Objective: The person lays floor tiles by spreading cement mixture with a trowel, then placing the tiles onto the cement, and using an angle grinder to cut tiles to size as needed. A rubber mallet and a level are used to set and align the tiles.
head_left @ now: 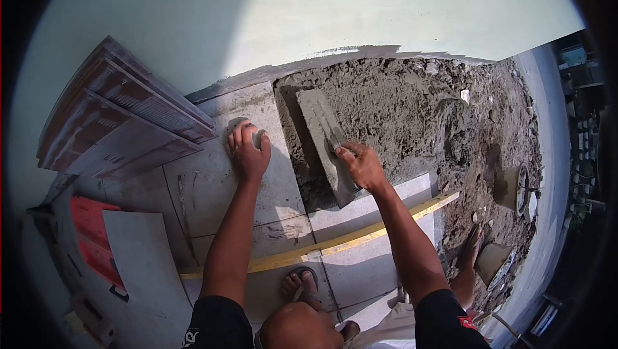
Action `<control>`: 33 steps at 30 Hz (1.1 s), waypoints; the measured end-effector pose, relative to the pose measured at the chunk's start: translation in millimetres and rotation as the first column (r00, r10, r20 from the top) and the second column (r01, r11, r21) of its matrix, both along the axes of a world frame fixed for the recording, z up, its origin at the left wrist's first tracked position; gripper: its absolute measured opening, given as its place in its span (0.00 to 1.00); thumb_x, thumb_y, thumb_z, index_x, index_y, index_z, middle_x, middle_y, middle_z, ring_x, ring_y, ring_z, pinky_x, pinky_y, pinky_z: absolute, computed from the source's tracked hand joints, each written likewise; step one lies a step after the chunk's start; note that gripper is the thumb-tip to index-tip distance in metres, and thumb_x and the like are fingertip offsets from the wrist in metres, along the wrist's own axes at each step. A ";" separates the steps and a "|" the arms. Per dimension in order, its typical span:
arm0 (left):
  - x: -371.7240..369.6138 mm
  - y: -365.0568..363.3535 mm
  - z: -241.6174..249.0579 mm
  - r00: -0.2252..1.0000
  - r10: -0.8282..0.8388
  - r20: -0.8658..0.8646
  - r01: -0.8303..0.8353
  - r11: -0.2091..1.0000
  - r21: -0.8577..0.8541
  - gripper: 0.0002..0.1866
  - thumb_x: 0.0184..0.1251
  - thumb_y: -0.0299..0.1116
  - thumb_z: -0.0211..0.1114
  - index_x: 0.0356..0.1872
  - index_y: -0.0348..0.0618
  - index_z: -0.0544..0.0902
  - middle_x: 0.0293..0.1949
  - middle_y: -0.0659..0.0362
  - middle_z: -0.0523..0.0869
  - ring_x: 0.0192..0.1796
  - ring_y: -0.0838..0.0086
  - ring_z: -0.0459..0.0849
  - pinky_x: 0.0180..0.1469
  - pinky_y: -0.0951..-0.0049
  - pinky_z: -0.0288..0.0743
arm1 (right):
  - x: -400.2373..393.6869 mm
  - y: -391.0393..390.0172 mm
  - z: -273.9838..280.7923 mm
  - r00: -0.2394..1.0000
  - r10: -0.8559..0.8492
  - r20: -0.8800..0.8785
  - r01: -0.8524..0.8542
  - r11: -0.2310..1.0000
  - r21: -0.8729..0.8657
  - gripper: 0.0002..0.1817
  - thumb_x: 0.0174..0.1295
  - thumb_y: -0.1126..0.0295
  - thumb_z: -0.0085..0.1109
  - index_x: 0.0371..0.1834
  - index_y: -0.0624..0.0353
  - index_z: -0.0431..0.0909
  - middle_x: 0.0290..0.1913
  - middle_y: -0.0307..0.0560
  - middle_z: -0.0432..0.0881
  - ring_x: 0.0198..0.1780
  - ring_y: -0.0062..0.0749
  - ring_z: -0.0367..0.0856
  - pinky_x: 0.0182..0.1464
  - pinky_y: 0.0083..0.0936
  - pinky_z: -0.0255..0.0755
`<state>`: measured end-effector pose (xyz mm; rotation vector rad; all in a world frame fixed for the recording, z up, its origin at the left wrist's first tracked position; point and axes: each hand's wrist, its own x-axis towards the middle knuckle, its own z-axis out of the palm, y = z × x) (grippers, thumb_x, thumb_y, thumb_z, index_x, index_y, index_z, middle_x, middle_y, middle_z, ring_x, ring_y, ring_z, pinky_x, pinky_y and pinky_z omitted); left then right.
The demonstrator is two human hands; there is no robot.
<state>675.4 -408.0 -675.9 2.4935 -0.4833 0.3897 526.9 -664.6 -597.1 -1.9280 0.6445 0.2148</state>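
Note:
My right hand (362,165) is closed round the handle of a long, mortar-smeared plastering trowel (320,127). The trowel lies over the edge of a bed of rough wet mortar (380,101), beside the laid floor tiles. On a pale tile (273,185) rests my left hand (248,152), its fingers curled. Something small and grey shows between its thumb and fingers; I cannot make out what it is. A long yellow straightedge (347,241) crosses the tiles below both hands.
Several tiles (122,114) lean against the pale wall (360,8) at left. A loose tile (145,252) stands by a red case-like object (96,233). Two mortar-coated buckets (507,189) sit on the soil at right. My sandalled foot (301,284) is on the tiles.

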 end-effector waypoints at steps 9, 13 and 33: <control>5.6 7.2 -12.0 0.995 -0.037 0.093 0.043 0.997 -0.059 0.15 0.63 0.39 0.72 0.47 0.49 0.78 0.61 0.56 0.83 0.61 0.53 0.80 0.66 0.50 0.70 | -34.9 -49.0 18.2 0.905 0.420 -0.069 -0.408 0.902 0.138 0.30 0.71 0.51 0.64 0.62 0.68 0.83 0.54 0.69 0.88 0.54 0.54 0.89 0.60 0.38 0.80; 3.5 7.4 -5.6 0.996 -0.028 0.085 0.031 0.999 -0.033 0.17 0.62 0.35 0.73 0.48 0.48 0.78 0.60 0.55 0.83 0.61 0.53 0.80 0.66 0.51 0.70 | -31.5 -52.0 51.5 0.725 0.614 -0.311 -0.671 0.733 -0.117 0.29 0.70 0.49 0.65 0.63 0.62 0.84 0.56 0.66 0.87 0.55 0.57 0.89 0.61 0.41 0.81; 4.2 7.0 -4.2 0.996 -0.031 0.079 0.032 0.999 -0.012 0.18 0.62 0.35 0.73 0.50 0.48 0.78 0.61 0.56 0.84 0.61 0.53 0.80 0.66 0.51 0.70 | -49.4 -148.0 11.4 0.868 0.444 -0.221 -0.415 0.406 -0.814 0.26 0.65 0.53 0.69 0.67 0.39 0.83 0.37 0.47 0.91 0.34 0.49 0.90 0.38 0.39 0.85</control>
